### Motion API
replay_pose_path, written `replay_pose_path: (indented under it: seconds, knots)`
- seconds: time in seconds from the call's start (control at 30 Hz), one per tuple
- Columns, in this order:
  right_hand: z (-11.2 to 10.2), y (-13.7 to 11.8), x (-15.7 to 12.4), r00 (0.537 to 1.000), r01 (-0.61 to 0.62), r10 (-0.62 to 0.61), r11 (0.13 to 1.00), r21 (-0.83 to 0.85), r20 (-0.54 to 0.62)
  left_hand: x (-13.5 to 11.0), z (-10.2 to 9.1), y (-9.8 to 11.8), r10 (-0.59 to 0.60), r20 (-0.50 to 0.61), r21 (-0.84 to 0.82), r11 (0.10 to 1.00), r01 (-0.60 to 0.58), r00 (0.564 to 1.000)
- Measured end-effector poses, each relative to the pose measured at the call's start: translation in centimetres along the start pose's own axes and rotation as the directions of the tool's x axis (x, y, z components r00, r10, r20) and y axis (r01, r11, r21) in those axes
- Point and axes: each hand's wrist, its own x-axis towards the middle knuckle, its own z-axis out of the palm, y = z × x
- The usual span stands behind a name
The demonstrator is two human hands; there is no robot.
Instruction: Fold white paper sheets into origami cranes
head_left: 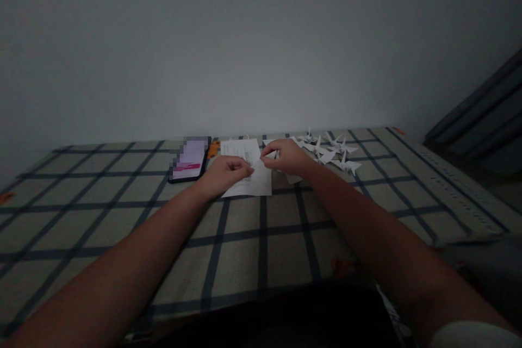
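Note:
My left hand (228,174) and my right hand (287,155) meet above a printed white sheet of paper (244,186). Both are closed in a pinch, thumb against fingers. Between their fingertips is a small folded piece of white paper (256,165), hard to tell apart from the sheet under it. Several folded paper cranes (346,163) lie in a cluster just right of my right hand. Partly hidden under that hand is more white paper (292,178).
A phone (191,159) with a lit screen lies left of the sheet. Everything rests on a checked cloth (244,244) over a table that reaches a pale wall (261,49). Dark striped fabric (481,103) slopes at the far right.

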Motion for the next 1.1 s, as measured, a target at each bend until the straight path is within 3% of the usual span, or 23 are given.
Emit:
replay_pose_path:
  seconds: [0.3,0.43,0.57,0.6,0.7,0.87,1.1]
  knots:
    - [-1.7,1.4,0.2,0.991,0.076,-0.087,0.991,-0.110,-0.099,0.1,-0.3,0.3,-0.054,0.002,-0.067,0.996,0.054,0.999]
    - [-2.2,2.2,0.4,0.978,0.042,-0.047,0.999,-0.031,-0.203,0.1,-0.3,0.7,-0.084,-0.009,-0.117,0.990,0.082,0.996]
    - [-1.9,2.1,0.8,0.944,-0.026,0.068,0.991,0.132,-0.324,0.1,-0.2,0.8,-0.143,-0.044,-0.236,0.963,0.129,0.989]
    - [-1.7,1.8,0.8,0.946,-0.044,0.104,0.980,0.196,-0.308,0.1,-0.2,0.6,-0.150,-0.055,-0.268,0.954,0.130,0.987]
    - [-0.7,0.7,0.6,0.985,-0.108,0.149,0.929,0.353,-0.091,0.3,0.0,-0.1,-0.135,-0.070,-0.324,0.940,0.105,0.988]
    - [1.1,0.4,0.1,0.992,-0.117,0.084,0.891,0.439,0.094,0.4,0.2,-0.8,-0.065,-0.048,-0.207,0.977,0.054,0.997]
    - [1.4,0.4,0.0,0.974,-0.183,0.217,0.922,0.341,-0.064,0.3,0.3,-0.4,-0.073,-0.092,-0.194,0.980,0.054,0.993]
